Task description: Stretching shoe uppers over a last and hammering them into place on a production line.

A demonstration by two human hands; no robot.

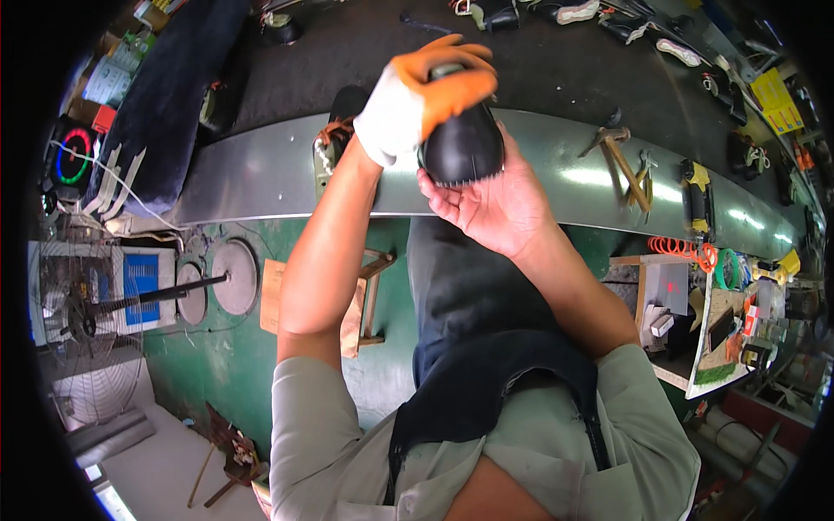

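Observation:
A black shoe (pixel 463 149), its rounded toe pointing back at me, is held up above the metal front edge of the bench. Pale stitching runs along the toe's lower rim. My left hand (pixel 426 100), in a white and orange glove, curls over the shoe's top from the left; its fingertips are slightly blurred. My bare right hand (pixel 499 195) cups the toe from below and the right, with the thumb along the side. Left of my gloved wrist, another dark shoe with brown and white laces (pixel 330 143) rests on the bench, partly hidden by the wrist.
A hammer (pixel 621 165) and pliers (pixel 645 174) lie on the metal strip (pixel 565 165), right of my hands. Several shoes line the dark belt's (pixel 347 52) far side. A wooden stool (pixel 369 295) and a fan (pixel 87 313) stand left; an orange coiled hose (pixel 682 252) hangs right.

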